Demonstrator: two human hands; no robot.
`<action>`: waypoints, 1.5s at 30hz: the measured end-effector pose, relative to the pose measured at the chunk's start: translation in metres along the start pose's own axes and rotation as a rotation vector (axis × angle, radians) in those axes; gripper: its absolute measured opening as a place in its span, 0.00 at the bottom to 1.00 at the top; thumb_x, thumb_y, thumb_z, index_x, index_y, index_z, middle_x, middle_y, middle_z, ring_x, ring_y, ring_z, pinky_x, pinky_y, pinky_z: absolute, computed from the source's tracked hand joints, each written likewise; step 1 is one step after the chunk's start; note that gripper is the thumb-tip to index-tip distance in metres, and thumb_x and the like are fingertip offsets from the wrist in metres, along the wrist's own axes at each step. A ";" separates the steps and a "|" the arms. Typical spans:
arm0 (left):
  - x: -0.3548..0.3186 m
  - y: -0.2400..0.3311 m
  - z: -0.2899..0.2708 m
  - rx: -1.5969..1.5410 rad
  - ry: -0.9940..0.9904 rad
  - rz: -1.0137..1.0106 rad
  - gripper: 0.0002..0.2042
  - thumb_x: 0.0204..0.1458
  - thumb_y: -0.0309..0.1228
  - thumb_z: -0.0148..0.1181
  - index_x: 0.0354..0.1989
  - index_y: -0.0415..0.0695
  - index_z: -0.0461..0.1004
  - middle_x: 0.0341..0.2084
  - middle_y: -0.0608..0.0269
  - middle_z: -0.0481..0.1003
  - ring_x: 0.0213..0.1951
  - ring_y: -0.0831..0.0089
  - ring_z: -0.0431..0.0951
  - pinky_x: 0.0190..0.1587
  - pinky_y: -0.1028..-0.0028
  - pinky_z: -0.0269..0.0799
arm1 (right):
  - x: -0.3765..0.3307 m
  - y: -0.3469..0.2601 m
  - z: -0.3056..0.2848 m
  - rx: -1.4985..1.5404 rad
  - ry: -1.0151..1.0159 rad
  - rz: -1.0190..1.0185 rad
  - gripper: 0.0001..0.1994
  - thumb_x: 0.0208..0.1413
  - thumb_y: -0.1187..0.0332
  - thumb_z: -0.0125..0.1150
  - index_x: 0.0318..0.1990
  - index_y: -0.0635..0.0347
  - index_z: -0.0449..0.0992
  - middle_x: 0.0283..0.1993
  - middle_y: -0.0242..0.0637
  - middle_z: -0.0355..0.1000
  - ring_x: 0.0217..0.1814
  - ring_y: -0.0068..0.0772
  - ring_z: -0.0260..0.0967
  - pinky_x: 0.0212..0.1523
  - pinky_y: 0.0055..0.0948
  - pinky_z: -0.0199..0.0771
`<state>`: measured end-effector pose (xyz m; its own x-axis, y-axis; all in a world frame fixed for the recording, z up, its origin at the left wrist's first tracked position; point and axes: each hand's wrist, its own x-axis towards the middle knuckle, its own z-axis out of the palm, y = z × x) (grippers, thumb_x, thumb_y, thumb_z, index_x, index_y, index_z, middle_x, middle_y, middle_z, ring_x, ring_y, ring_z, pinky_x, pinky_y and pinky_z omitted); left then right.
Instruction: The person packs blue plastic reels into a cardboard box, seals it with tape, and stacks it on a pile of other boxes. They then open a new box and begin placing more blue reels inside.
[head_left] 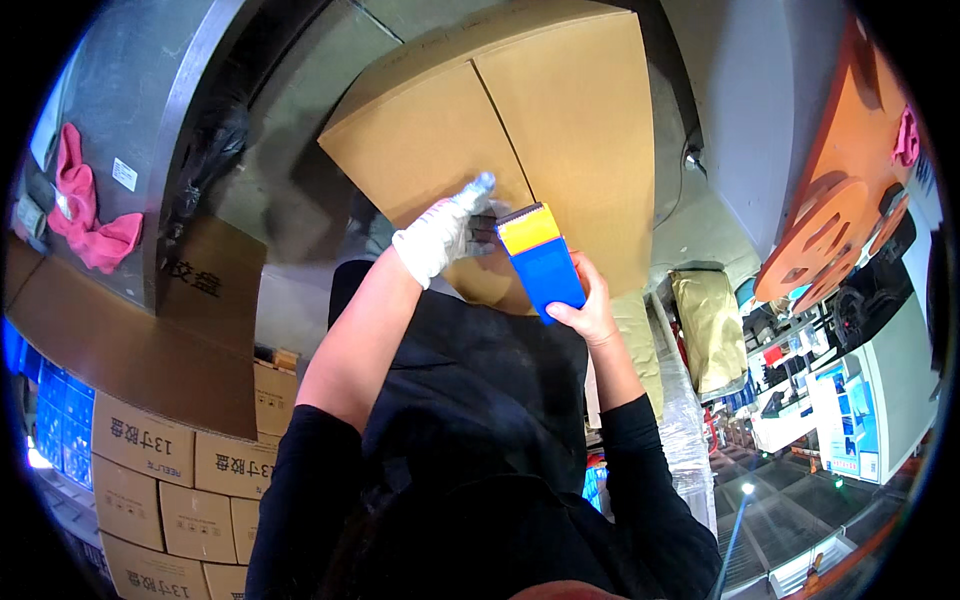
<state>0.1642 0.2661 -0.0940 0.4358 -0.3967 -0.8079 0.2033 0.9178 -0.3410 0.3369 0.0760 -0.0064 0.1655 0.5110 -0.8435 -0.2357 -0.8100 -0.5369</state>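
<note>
A large brown cardboard box [520, 110] lies in front of me with its top flaps closed along a centre seam. My right hand [590, 305], bare, grips a blue tape dispenser [545, 265] with a yellow top and a toothed blade, held at the box's near edge. My left hand [445, 235] wears a white glove and is blurred; its fingers are at the front of the dispenser, over the seam. Whether they pinch tape I cannot tell.
Stacked brown cartons [170, 480] stand at lower left, with blue crates [55, 410] beside them. A pink cloth [85, 225] hangs at left. An orange shaped panel [840, 200] leans at right. Wrapped bundles [710, 330] sit right of the box.
</note>
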 end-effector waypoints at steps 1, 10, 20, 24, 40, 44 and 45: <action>0.001 -0.005 0.003 -0.038 0.016 0.047 0.23 0.54 0.50 0.59 0.48 0.42 0.74 0.43 0.55 0.76 0.46 0.64 0.76 0.48 0.62 0.73 | -0.001 0.002 -0.003 0.012 -0.020 0.017 0.44 0.33 0.49 0.76 0.57 0.69 0.66 0.57 0.49 0.66 0.63 0.41 0.62 0.63 0.38 0.59; -0.010 0.005 0.040 0.179 0.294 0.721 0.06 0.52 0.23 0.62 0.38 0.38 0.78 0.32 0.59 0.80 0.36 0.72 0.79 0.43 0.74 0.74 | -0.002 -0.024 -0.011 0.001 -0.075 0.033 0.42 0.31 0.47 0.76 0.53 0.66 0.69 0.53 0.49 0.69 0.61 0.42 0.64 0.61 0.38 0.62; -0.045 0.160 0.048 0.693 0.338 1.245 0.08 0.50 0.29 0.66 0.36 0.40 0.81 0.28 0.69 0.79 0.30 0.83 0.74 0.35 0.82 0.68 | 0.031 -0.060 0.017 -0.116 0.086 -0.143 0.39 0.32 0.46 0.76 0.49 0.63 0.70 0.40 0.41 0.74 0.44 0.35 0.73 0.47 0.34 0.71; -0.025 0.176 0.034 0.731 0.385 1.064 0.09 0.51 0.30 0.65 0.38 0.41 0.81 0.29 0.69 0.79 0.31 0.84 0.73 0.35 0.82 0.67 | 0.044 -0.060 0.022 -0.027 0.093 -0.127 0.36 0.34 0.49 0.76 0.47 0.64 0.70 0.40 0.38 0.74 0.44 0.30 0.72 0.46 0.30 0.71; 0.008 0.151 0.057 0.841 -0.038 1.034 0.07 0.59 0.31 0.55 0.38 0.40 0.74 0.33 0.59 0.80 0.38 0.73 0.79 0.47 0.73 0.73 | -0.006 -0.087 -0.003 0.418 0.052 -0.053 0.54 0.32 0.48 0.76 0.63 0.73 0.55 0.60 0.46 0.64 0.62 0.38 0.64 0.63 0.37 0.61; 0.008 0.153 0.056 0.651 -0.087 1.033 0.08 0.57 0.32 0.57 0.36 0.39 0.74 0.33 0.56 0.80 0.38 0.71 0.80 0.47 0.72 0.74 | -0.004 -0.081 -0.005 0.165 0.120 -0.086 0.42 0.33 0.50 0.76 0.54 0.67 0.66 0.47 0.38 0.71 0.50 0.31 0.69 0.53 0.31 0.67; 0.011 0.156 0.055 0.587 -0.107 1.043 0.08 0.57 0.32 0.58 0.36 0.39 0.74 0.33 0.56 0.80 0.38 0.71 0.80 0.47 0.72 0.74 | 0.011 -0.074 -0.003 0.068 0.136 -0.079 0.39 0.34 0.49 0.76 0.51 0.64 0.67 0.44 0.34 0.70 0.46 0.28 0.68 0.50 0.29 0.67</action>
<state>0.2488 0.4045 -0.1300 0.6930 0.5084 -0.5111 0.0660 0.6613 0.7472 0.3587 0.1405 0.0243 0.3127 0.5249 -0.7917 -0.2803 -0.7454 -0.6049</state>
